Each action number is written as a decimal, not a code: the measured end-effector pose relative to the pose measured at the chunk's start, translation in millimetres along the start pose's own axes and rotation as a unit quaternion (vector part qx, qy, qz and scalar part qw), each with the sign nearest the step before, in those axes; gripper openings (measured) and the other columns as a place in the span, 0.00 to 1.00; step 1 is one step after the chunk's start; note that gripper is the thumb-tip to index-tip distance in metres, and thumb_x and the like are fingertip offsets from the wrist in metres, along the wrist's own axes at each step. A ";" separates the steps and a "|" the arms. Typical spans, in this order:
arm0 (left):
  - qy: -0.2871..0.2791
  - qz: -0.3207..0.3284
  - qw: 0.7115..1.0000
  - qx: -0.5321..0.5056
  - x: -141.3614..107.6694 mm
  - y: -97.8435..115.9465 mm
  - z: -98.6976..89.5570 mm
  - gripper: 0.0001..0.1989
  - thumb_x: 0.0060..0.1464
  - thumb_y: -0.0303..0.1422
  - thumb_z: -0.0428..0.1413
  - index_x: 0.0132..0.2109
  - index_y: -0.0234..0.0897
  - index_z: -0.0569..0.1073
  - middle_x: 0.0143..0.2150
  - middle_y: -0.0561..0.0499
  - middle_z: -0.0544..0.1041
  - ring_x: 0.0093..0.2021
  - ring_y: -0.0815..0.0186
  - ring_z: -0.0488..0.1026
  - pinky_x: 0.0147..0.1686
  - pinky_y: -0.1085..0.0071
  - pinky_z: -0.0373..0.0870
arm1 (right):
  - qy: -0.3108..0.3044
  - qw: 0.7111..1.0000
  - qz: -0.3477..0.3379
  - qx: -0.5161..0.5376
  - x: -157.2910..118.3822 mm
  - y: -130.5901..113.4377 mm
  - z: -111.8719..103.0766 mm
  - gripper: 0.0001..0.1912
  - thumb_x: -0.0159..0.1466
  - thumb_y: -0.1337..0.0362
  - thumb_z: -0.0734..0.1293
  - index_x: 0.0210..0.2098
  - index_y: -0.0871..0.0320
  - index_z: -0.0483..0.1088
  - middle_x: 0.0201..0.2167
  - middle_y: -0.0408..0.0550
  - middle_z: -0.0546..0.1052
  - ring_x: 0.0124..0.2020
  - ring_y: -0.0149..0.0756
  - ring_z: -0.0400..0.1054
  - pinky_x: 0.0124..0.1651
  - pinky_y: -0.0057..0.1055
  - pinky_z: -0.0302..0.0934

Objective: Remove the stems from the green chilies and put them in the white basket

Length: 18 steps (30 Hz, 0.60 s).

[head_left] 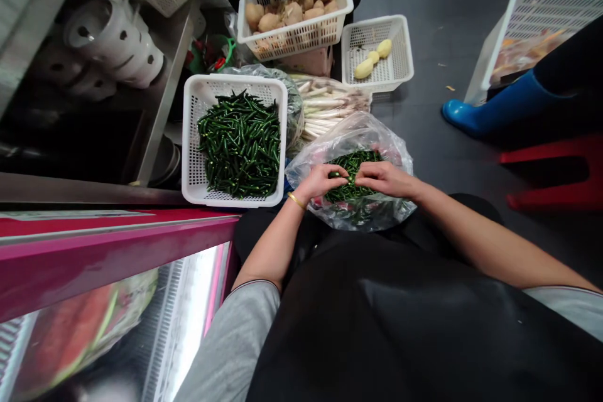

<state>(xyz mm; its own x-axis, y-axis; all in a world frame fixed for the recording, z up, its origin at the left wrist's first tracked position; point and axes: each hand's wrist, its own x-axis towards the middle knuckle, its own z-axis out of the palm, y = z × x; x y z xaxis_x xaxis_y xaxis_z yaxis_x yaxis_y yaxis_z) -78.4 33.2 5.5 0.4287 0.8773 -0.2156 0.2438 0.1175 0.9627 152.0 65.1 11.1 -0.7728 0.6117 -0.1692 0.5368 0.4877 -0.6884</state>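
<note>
My left hand (321, 181), with a gold bangle at the wrist, is closed in a pinch around a green chili pepper (335, 174). The fingertips of my right hand (385, 178) are pressed together at the chili's end, close to my left fingertips. Both hands are over an open clear plastic bag (370, 127), which holds many thin green chilies (362, 157). To the left stands a white plastic basket (188, 138) heaped with more green chilies (240, 144). My fingers partly hide the chili between them.
Behind the bag lie scallions (325, 103). Farther back are a basket of unpeeled potatoes (294, 12) and a smaller basket (405, 75) with peeled ones. A person's blue boot (499, 107) and a red stool (556, 157) are at right. A glass-topped pink cabinet (117, 245) stands at left.
</note>
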 end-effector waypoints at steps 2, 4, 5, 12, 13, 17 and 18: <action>-0.002 -0.045 0.987 -0.152 -14.4 2.1 -6.0 0.10 0.45 0.35 0.62 0.34 0.34 0.74 0.24 0.55 0.68 0.22 0.72 0.63 0.25 0.75 0.59 | -0.056 0.998 0.028 -0.001 -0.1 6.3 -7.2 0.23 0.67 0.48 0.57 0.37 0.58 0.76 0.32 0.49 0.76 0.34 0.36 0.68 0.37 0.29 0.58; 0.016 -0.080 0.955 -0.285 -23.2 -0.4 -7.6 0.12 0.42 0.36 0.61 0.33 0.35 0.71 0.22 0.56 0.65 0.19 0.74 0.59 0.19 0.77 0.52 | -0.061 0.987 0.111 -0.097 10.5 14.9 -4.6 0.22 0.67 0.51 0.58 0.41 0.57 0.77 0.34 0.51 0.76 0.34 0.38 0.68 0.35 0.30 0.57; 0.021 -0.086 0.940 -0.331 -25.5 -2.4 -7.7 0.13 0.40 0.37 0.61 0.33 0.35 0.70 0.24 0.54 0.67 0.20 0.74 0.61 0.18 0.77 0.51 | -0.043 0.976 0.145 -0.154 19.3 18.9 -0.4 0.21 0.68 0.53 0.57 0.45 0.56 0.77 0.37 0.53 0.76 0.35 0.38 0.69 0.34 0.30 0.56; 0.046 -0.116 0.921 -0.369 -22.3 -7.7 -5.7 0.20 0.39 0.39 0.63 0.40 0.35 0.72 0.24 0.55 0.68 0.20 0.75 0.60 0.17 0.78 0.47 | -0.043 0.948 0.120 -0.293 67.1 24.3 12.2 0.19 0.66 0.61 0.57 0.50 0.55 0.74 0.47 0.58 0.72 0.37 0.41 0.70 0.33 0.31 0.55; 0.072 -0.129 0.927 -0.345 -19.7 -7.9 -1.1 0.19 0.39 0.38 0.65 0.38 0.35 0.72 0.22 0.57 0.65 0.19 0.76 0.58 0.17 0.78 0.47 | -0.034 0.952 0.112 -0.284 64.4 22.9 8.7 0.17 0.65 0.61 0.59 0.48 0.57 0.75 0.47 0.58 0.72 0.38 0.42 0.69 0.34 0.31 0.56; 0.179 -0.163 0.934 -0.262 -3.8 -10.5 32.4 0.16 0.40 0.36 0.67 0.35 0.33 0.73 0.18 0.60 0.62 0.17 0.78 0.56 0.17 0.77 0.49 | 0.048 0.982 0.129 -0.132 36.4 8.5 4.6 0.13 0.62 0.60 0.62 0.40 0.60 0.74 0.40 0.54 0.76 0.37 0.39 0.69 0.38 0.31 0.58; 0.204 -0.161 0.928 -0.267 -0.3 -11.1 41.0 0.15 0.42 0.37 0.66 0.36 0.33 0.73 0.18 0.60 0.62 0.17 0.77 0.56 0.17 0.77 0.49 | 0.066 0.986 0.134 -0.077 29.0 3.3 7.5 0.12 0.62 0.59 0.62 0.37 0.59 0.73 0.36 0.52 0.76 0.35 0.37 0.69 0.38 0.30 0.59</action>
<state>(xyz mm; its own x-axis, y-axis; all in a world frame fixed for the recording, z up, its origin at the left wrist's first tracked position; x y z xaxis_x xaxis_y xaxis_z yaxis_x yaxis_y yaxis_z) -45.7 12.5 -11.8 0.0170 0.8467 -0.5318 -0.2112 0.5229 0.8258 128.9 79.8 -1.4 -0.5503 0.8027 -0.2300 0.7686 0.3793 -0.5152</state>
